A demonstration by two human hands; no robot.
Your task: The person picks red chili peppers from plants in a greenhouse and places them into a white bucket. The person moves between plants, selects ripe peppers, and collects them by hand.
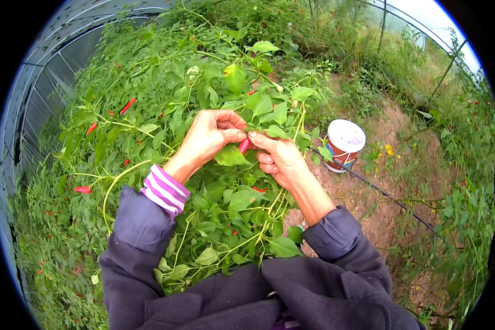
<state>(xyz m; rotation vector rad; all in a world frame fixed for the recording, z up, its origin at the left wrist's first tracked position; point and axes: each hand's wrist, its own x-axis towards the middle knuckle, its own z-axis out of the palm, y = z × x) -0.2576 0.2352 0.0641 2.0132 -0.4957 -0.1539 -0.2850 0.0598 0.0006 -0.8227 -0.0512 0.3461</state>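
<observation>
Both my hands meet in front of me over a leafy chili pepper plant (239, 200). Between them hangs a red chili pepper (243, 145), pointing down past a broad green leaf (229, 156). My left hand (214, 134) pinches the green stem at the pepper's top between thumb and forefinger. Thumb and curled fingers of my right hand (278, 156) close on the same spot from the other side, at the pepper's upper end. The fingertips almost touch and partly hide the stem. More red chilies (128, 105) hang on branches to the left.
A white-rimmed plastic bucket (346, 138) with a red label stands on the bare soil (390, 173) to the right. A thin black hose (390, 196) runs across the soil beside it. Dense plants surround me. Greenhouse sheeting (51, 93) and metal poles (383, 27) rise behind.
</observation>
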